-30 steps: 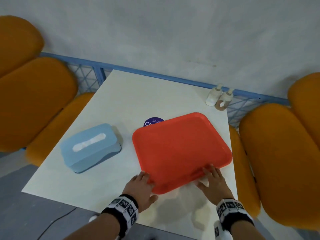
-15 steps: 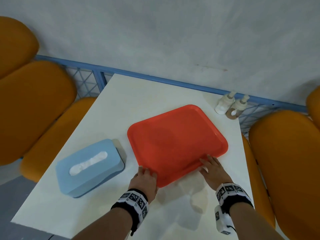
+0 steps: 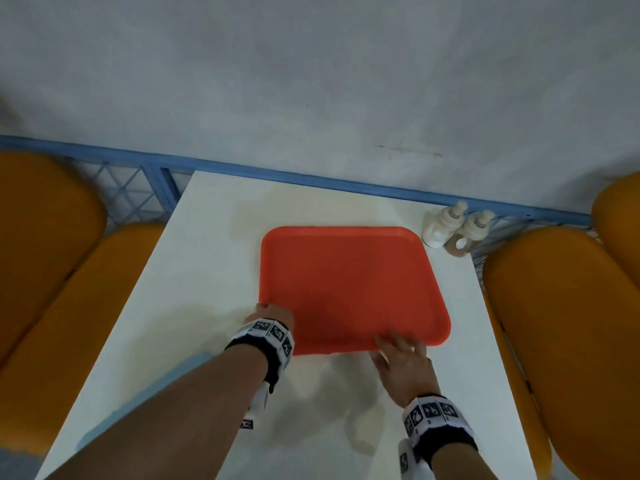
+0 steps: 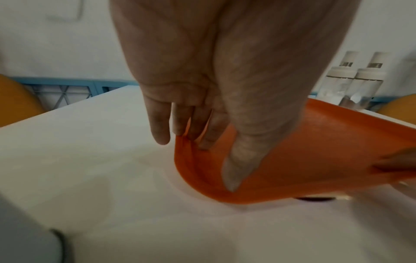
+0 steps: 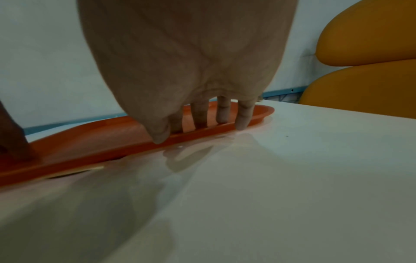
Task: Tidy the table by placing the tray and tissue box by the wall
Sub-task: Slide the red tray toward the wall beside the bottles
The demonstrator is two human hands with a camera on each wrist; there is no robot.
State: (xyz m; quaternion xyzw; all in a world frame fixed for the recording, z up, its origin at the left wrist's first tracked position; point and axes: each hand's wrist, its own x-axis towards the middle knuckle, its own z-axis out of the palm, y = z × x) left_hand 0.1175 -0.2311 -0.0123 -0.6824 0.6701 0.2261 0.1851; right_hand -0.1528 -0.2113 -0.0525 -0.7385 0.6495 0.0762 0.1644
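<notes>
The red tray (image 3: 349,285) lies flat on the white table (image 3: 214,271), squared to it, its far edge short of the wall. My left hand (image 3: 270,311) is at the tray's near-left corner; in the left wrist view its straight fingers (image 4: 202,135) and thumb press on the rim of the tray (image 4: 315,151). My right hand (image 3: 398,351) lies on the near edge, with straight fingers (image 5: 245,115) over the rim of the tray (image 5: 101,140). The blue tissue box (image 3: 152,389) is mostly hidden under my left forearm, near the front left.
Two small pump bottles (image 3: 450,226) stand at the table's far right corner, close to the tray's far-right corner. A blue rail (image 3: 311,178) runs along the wall behind the table. Orange seats (image 3: 561,323) flank both sides.
The tray has slid toward the wall and turned square to the table, with both hands following its near edge. The view has moved forward, so my left forearm now covers the tissue box.
</notes>
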